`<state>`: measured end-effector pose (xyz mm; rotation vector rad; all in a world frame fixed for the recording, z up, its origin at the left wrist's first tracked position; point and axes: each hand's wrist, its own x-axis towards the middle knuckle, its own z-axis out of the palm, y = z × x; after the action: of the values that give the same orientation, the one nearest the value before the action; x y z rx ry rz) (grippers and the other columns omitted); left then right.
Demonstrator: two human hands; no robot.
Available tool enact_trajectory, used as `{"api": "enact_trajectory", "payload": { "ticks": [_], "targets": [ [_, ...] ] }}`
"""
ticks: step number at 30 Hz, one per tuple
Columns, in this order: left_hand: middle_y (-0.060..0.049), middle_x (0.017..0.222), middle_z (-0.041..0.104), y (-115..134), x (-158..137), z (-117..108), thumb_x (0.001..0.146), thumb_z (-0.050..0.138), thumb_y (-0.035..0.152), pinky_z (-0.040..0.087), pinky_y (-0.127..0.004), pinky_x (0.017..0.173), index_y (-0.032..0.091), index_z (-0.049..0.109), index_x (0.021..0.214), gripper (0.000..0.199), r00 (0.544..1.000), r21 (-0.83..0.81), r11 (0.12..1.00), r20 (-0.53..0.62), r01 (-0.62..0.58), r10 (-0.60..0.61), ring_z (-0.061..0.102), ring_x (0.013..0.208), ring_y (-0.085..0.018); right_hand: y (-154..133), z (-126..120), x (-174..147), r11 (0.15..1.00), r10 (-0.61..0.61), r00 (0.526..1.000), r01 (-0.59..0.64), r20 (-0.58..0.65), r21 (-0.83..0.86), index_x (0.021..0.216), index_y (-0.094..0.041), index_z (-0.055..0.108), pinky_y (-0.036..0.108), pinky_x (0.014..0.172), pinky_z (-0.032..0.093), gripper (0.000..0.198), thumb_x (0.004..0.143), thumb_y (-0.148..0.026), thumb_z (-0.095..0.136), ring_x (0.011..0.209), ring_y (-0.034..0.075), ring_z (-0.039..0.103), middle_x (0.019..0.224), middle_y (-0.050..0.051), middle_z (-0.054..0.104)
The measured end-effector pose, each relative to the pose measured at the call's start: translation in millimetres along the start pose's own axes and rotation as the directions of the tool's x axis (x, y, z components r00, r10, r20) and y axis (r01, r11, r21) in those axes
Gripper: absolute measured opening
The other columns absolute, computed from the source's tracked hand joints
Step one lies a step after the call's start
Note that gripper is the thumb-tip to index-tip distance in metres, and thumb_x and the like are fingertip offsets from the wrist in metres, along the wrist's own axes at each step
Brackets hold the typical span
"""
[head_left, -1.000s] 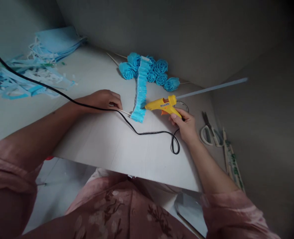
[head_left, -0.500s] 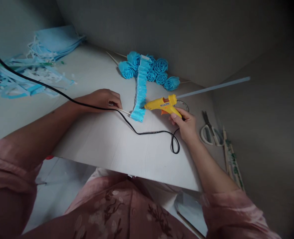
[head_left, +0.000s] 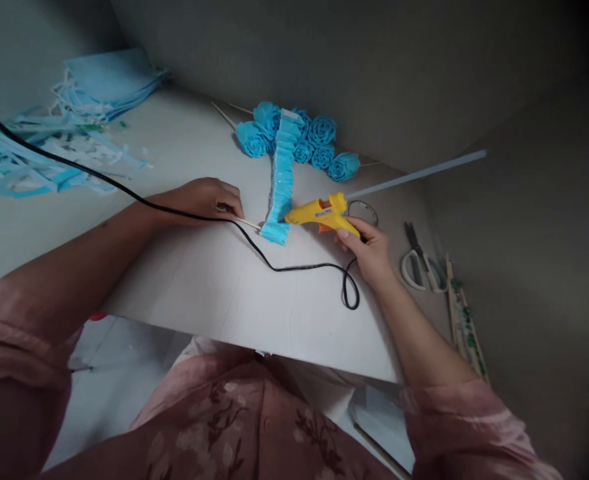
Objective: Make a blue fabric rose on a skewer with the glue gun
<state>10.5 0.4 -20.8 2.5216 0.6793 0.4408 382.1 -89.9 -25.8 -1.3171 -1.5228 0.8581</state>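
Observation:
My left hand [head_left: 214, 200] pinches a thin wooden stick [head_left: 249, 224], whose far end meets the lower end of a gathered blue strip [head_left: 282, 173]. That strip lies lengthwise away from me, its far end over several blue rosette flowers [head_left: 323, 131]. In my right hand [head_left: 369, 247] is a yellow glue gun [head_left: 317, 212], gripped by its handle. Its nozzle tip is at the right edge of the strip, near the strip's folded lower end; whether it touches cannot be seen. A long pale glue stick [head_left: 424, 172] sticks out of the gun's back.
A black cord [head_left: 124, 190] runs across my left forearm and loops on the table [head_left: 254, 300]. Scissors [head_left: 422, 260] and a tape roll [head_left: 363, 212] lie right. Blue face masks [head_left: 109, 80] are stacked back left, beside cut scraps [head_left: 59, 157]. Sticks [head_left: 464, 313] lie along the right edge.
The glue gun in my right hand has shifted slightly left, its nozzle moving a little along the strip. My left hand keeps its hold on the stick.

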Motion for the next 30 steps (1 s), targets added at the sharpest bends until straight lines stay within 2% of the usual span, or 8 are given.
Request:
{"api": "enact_trajectory", "payload": {
  "ticks": [3,8,13,21,24,27,30],
  "targets": [
    [-0.006,0.088,0.074,1.4,-0.3,-0.6,0.099,0.057,0.051,0.046,-0.026,0.077,0.020,0.080,0.090,0.039,1.000,-0.020,1.000,0.000,0.010,-0.010,0.067,0.080,-0.018,-0.4,1.1,0.9,1.000,0.008,1.000,-0.008,-0.014,-0.017,0.100,-0.024,0.081,0.027,0.053,0.035,0.038,0.076,-0.053,0.081,0.054,0.010,0.043,0.068,-0.002,0.065],
    [-0.006,0.092,0.074,6.0,-1.6,-2.5,0.103,0.053,0.043,0.045,-0.026,0.080,0.019,0.079,0.094,0.037,1.000,0.002,1.000,0.027,0.004,-0.004,0.065,0.085,-0.016,0.0,1.1,5.0,0.994,0.060,0.990,-0.048,-0.124,0.094,0.098,-0.023,0.079,0.027,0.052,0.036,0.040,0.074,-0.055,0.079,0.053,0.010,0.044,0.066,-0.002,0.062],
    [-0.006,0.092,0.073,3.7,-1.6,-2.1,0.105,0.050,0.046,0.045,-0.025,0.080,0.019,0.078,0.095,0.041,0.999,0.019,1.000,0.038,-0.004,0.003,0.065,0.085,-0.015,-1.3,0.7,4.1,0.991,0.076,0.994,-0.066,-0.084,0.119,0.101,-0.024,0.077,0.028,0.054,0.038,0.039,0.075,-0.053,0.077,0.056,0.011,0.046,0.072,-0.001,0.065],
    [-0.005,0.093,0.073,0.9,-1.8,-2.3,0.104,0.050,0.054,0.045,-0.027,0.082,0.021,0.079,0.095,0.044,0.999,0.001,1.000,0.033,-0.006,0.006,0.065,0.086,-0.017,2.5,4.0,1.7,0.999,0.040,0.999,-0.039,0.018,-0.010,0.110,-0.026,0.077,0.027,0.054,0.037,0.049,0.078,-0.063,0.075,0.057,0.012,0.045,0.076,0.000,0.066],
    [-0.004,0.096,0.073,4.2,-2.6,-4.3,0.106,0.048,0.053,0.045,-0.027,0.084,0.019,0.078,0.098,0.045,0.998,0.007,1.000,0.058,-0.004,0.004,0.064,0.088,-0.015,3.0,3.9,3.4,0.999,0.045,0.999,-0.045,-0.026,-0.008,0.109,-0.025,0.077,0.026,0.052,0.035,0.048,0.079,-0.062,0.075,0.056,0.011,0.043,0.074,-0.001,0.064],
    [-0.004,0.096,0.073,3.3,-2.8,-4.0,0.108,0.046,0.054,0.044,-0.027,0.084,0.019,0.077,0.099,0.048,0.997,0.017,1.000,0.067,-0.024,0.023,0.063,0.088,-0.015,1.0,3.1,4.2,0.995,0.074,0.994,-0.067,-0.083,0.080,0.105,-0.024,0.076,0.025,0.049,0.033,0.046,0.077,-0.061,0.077,0.053,0.010,0.040,0.071,-0.002,0.063],
    [-0.004,0.096,0.073,0.5,-2.5,-2.8,0.108,0.045,0.057,0.044,-0.027,0.084,0.019,0.077,0.099,0.050,0.998,0.029,0.999,0.063,-0.031,0.029,0.063,0.089,-0.015,-1.0,2.9,3.2,0.990,0.071,0.995,-0.062,-0.074,0.123,0.104,-0.024,0.077,0.025,0.049,0.033,0.047,0.076,-0.061,0.078,0.053,0.010,0.041,0.071,-0.002,0.064]
  ]
}}
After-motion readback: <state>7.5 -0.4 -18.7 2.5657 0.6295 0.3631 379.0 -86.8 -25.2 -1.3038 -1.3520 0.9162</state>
